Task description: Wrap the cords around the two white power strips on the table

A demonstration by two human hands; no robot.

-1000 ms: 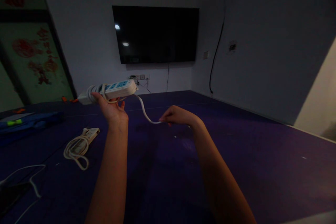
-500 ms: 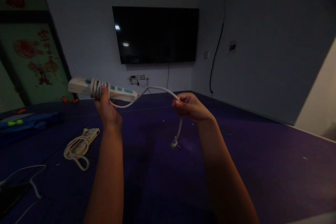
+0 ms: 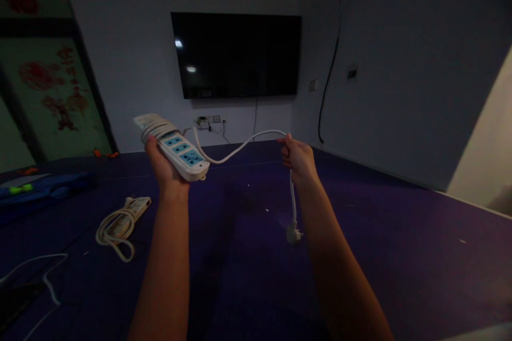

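Where the strip [image 3: 182, 153] is: in the air above the purple floor [image 3: 400, 234], held in the left grip [image 3: 163, 166], blue sockets facing up, near end tilted lower.
Left grip: closed round the strip from below, thumb on its left edge.
Cord [image 3: 240, 147]: white; several turns are wound round the strip's far end, then a slack arc runs across to the right grip [image 3: 299, 160].
Right grip: closed on the cord, raised to about the same height as the left, well apart from the strip.
Plug [image 3: 293, 234]: hangs below the right grip on a straight run of cord, just beside the right forearm; I cannot tell whether it touches the floor.
Second strip [image 3: 138, 205]: lies on the floor left of the left forearm, its cord looped beside it.
Thin cable [image 3: 38, 264]: on the floor at lower left.
TV [image 3: 238, 56]: dark, on the wall ahead.
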